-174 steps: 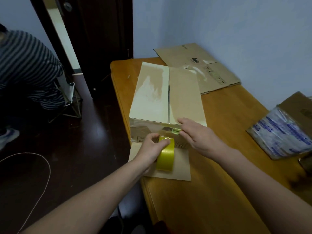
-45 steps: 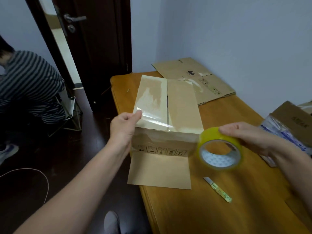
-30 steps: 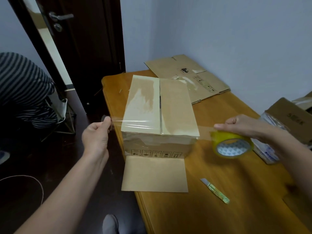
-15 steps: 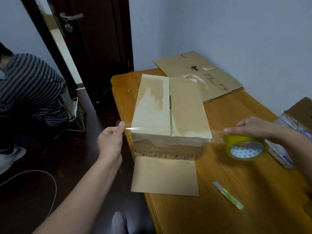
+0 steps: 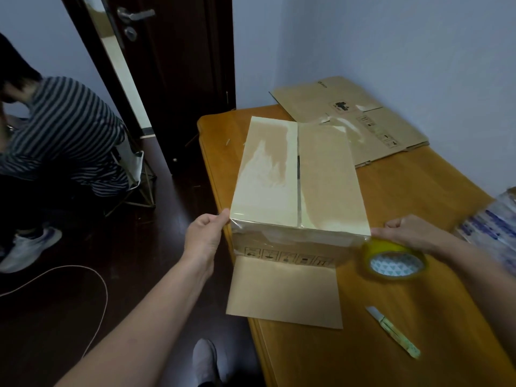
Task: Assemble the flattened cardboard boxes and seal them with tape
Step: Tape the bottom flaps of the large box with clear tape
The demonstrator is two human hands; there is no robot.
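Observation:
An assembled cardboard box (image 5: 298, 177) stands on the wooden table (image 5: 418, 208), its two top flaps closed and glossy with tape. One lower flap (image 5: 284, 291) lies flat toward me over the table edge. A clear strip of tape (image 5: 293, 234) runs along the box's near top edge. My left hand (image 5: 205, 237) pinches the strip's free end at the box's left corner. My right hand (image 5: 413, 233) grips the yellow tape roll (image 5: 393, 259) just past the right corner.
A flattened cardboard box (image 5: 354, 118) lies at the table's far end by the wall. A small utility knife (image 5: 393, 332) rests near the front right. A plastic-wrapped bundle (image 5: 494, 227) sits at the right edge. A seated person in a striped shirt (image 5: 64, 135) is at left by the dark door.
The stretched tape strip has come down onto the box's near top edge. My left hand moved in to the left corner, and my right hand lowered the roll beside the right corner.

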